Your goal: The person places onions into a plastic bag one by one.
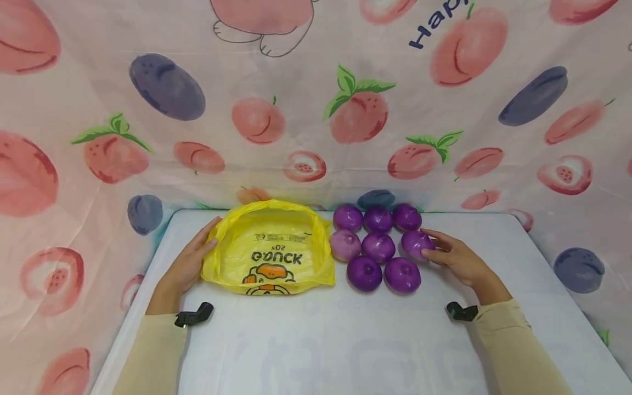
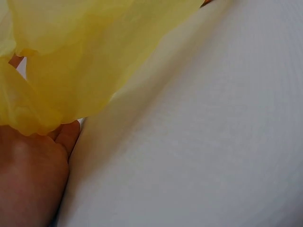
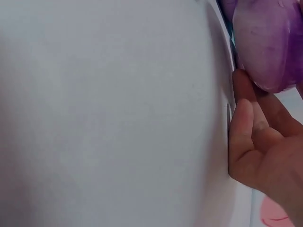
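Observation:
A yellow plastic bag (image 1: 276,241) with a duck print lies with its mouth spread wide on the white table. My left hand (image 1: 190,263) holds the bag's left side, thumb against the rim. In the left wrist view, folds of the bag (image 2: 80,61) cover most of that hand's fingers. Several shiny purple onions (image 1: 378,247) stand in rows just right of the bag. The rightmost one in the middle row, an onion (image 1: 416,242), sits between the thumb and fingers of my right hand (image 1: 456,260). The right wrist view shows this onion (image 3: 265,42) above the curled lower fingers.
The white tablecloth (image 1: 316,351) covers the table in front of me. Behind it hangs a pink cloth (image 1: 306,120) printed with fruit. A black wrist camera (image 1: 195,314) is on my left wrist, another camera (image 1: 462,311) on my right.

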`<state>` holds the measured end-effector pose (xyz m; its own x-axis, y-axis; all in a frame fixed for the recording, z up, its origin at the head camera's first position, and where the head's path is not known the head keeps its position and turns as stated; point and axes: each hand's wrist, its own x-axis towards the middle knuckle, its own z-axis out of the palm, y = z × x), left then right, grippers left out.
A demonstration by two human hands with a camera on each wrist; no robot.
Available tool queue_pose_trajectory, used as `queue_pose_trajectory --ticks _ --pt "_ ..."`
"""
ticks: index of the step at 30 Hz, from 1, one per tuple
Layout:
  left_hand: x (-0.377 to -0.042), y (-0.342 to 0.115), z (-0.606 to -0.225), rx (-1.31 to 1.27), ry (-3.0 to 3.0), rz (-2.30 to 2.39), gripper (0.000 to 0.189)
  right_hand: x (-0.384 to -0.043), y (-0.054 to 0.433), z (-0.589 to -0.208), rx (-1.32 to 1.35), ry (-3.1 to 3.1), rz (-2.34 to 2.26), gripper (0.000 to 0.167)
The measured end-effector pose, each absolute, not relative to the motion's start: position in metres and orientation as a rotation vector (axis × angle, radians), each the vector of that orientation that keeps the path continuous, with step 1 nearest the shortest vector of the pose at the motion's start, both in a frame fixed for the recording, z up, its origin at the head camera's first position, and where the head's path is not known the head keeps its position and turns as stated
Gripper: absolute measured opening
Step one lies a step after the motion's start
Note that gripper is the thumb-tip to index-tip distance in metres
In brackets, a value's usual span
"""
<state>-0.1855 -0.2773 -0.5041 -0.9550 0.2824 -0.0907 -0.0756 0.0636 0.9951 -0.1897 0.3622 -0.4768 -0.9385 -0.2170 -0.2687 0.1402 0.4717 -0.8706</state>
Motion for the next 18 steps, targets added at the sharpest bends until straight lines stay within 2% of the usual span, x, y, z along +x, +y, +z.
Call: queue_pose_trajectory --ticks 10,18 --pt "-0.186 -0.277 -0.504 0.211 2.083 1.987 0.063 -0.18 0.353 -0.469 0.009 2.302 -1.659 0.072" --pt "-0.186 -0.277 -0.504 0.196 2.097 1.973 0.063 -0.174 0.344 -0.452 -0.077 2.38 -1.664 0.069"
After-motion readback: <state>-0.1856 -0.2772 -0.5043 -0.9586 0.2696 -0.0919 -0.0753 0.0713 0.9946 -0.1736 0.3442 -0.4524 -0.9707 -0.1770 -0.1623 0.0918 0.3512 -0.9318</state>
